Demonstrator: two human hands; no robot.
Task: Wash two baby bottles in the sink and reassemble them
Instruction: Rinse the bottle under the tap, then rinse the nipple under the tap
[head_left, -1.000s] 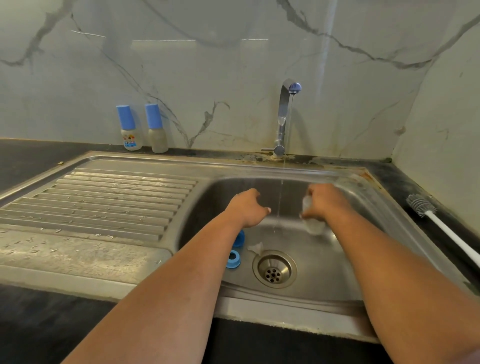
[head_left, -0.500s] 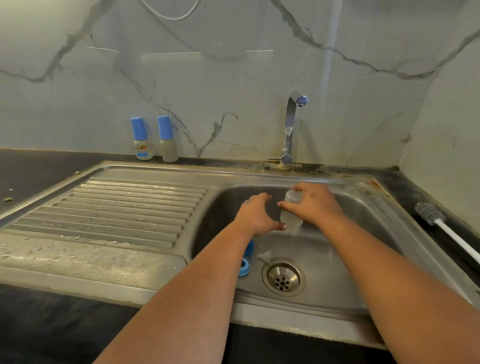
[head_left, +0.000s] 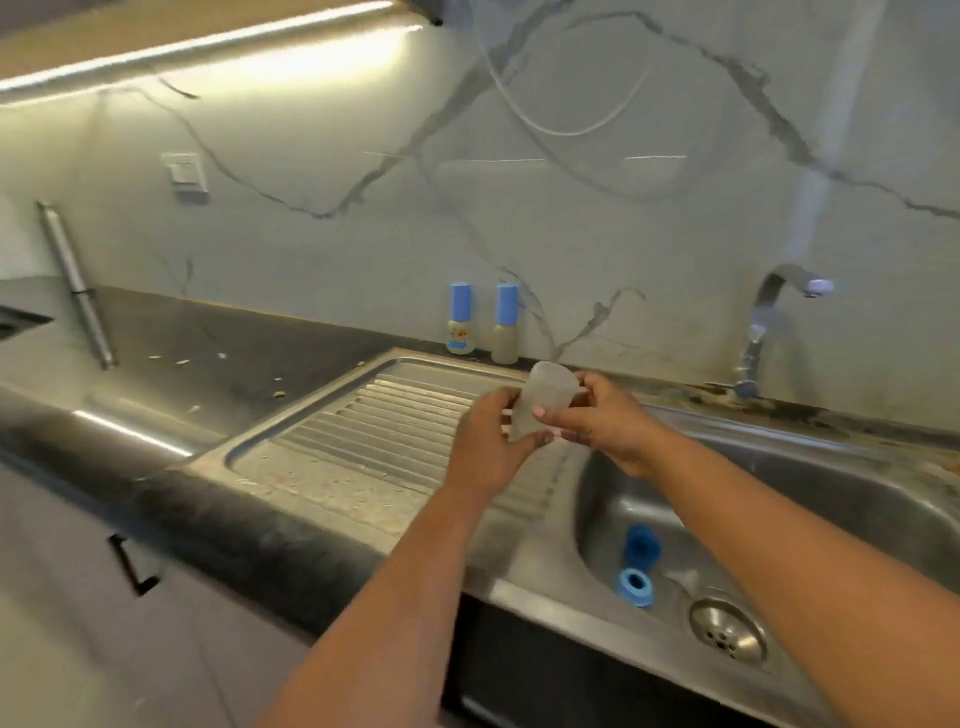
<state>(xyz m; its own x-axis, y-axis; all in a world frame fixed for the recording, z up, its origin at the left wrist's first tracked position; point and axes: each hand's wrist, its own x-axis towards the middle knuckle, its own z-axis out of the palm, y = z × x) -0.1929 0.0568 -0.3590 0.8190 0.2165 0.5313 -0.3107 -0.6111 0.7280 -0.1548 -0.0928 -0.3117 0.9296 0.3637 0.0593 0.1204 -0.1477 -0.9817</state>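
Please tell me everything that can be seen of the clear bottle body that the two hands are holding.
The bottle body is a small, cloudy, translucent cylinder that looks like plastic. It has no cap, ring or teat on it. It is tilted, with one rounded end up and toward the wall. It is held in the air above the ribbed draining board, left of the basin. The left hand grips its lower part; the right hand pinches its upper side.

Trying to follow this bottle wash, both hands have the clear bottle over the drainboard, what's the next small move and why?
Probably set the bottle down on the drainboard. Both the left hand and right hand hold it above the ribs, away from the tap, while the blue ring and cap lie unwashed in the sink.
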